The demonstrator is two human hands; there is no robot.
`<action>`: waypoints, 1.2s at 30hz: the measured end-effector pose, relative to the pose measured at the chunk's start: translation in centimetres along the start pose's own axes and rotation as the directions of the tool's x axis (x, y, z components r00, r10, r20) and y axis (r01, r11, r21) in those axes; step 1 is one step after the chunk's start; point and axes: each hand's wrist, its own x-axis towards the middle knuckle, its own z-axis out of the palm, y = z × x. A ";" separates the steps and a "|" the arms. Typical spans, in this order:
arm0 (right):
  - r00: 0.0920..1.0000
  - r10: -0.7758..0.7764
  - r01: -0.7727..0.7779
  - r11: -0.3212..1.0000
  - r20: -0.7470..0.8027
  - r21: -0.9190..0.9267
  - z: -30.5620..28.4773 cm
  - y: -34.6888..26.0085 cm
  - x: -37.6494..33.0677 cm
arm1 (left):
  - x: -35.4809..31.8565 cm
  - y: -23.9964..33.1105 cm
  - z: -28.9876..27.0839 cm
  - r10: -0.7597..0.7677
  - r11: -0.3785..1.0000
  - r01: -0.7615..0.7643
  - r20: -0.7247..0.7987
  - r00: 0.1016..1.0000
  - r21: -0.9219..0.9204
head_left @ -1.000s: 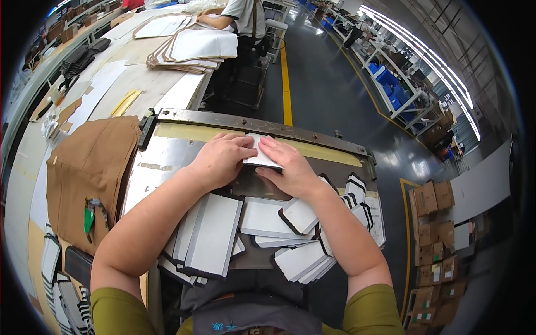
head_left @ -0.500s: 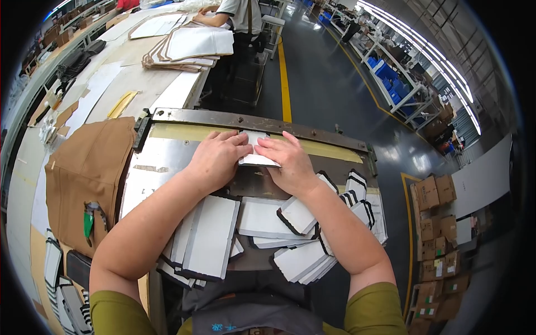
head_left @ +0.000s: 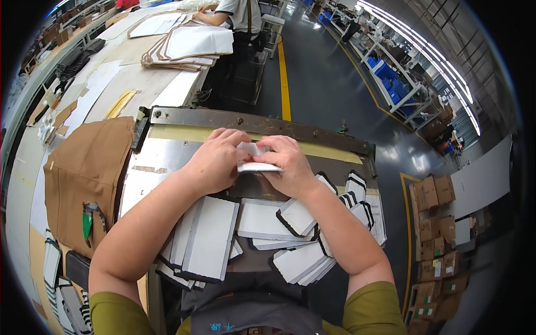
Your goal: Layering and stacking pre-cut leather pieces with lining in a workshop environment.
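A small white panel (head_left: 258,167) with a dark edge is between my two hands, bent up along its length over the metal plate. My left hand (head_left: 215,157) pinches its left end, and my right hand (head_left: 286,161) grips the right end with curled fingers. Both hands are just on my side of the long metal bar (head_left: 195,116). Below my wrists lie white panels with grey bands and black edges: a pile (head_left: 209,237) by my left forearm, and more panels (head_left: 273,219) fanned out under my right forearm.
At left, a brown sheet of material (head_left: 84,173) carries a small green-handled tool (head_left: 87,223). More edged panels (head_left: 67,304) lie at the lower left. Ahead, a stack of white sheets (head_left: 198,43) rests near a person (head_left: 237,17). Cardboard boxes (head_left: 432,245) stand at right.
My hands have drawn slightly toward me, and the fingers have curled. The panel, nearly flat under my fingertips before, is now bent upward between them.
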 end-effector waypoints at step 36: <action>0.890 0.456 -0.441 0.855 0.010 0.274 -12.0 -1.2 -0.6 | 0.2 3.1 -3.0 -0.143 0.914 0.194 0.164 0.976 -0.355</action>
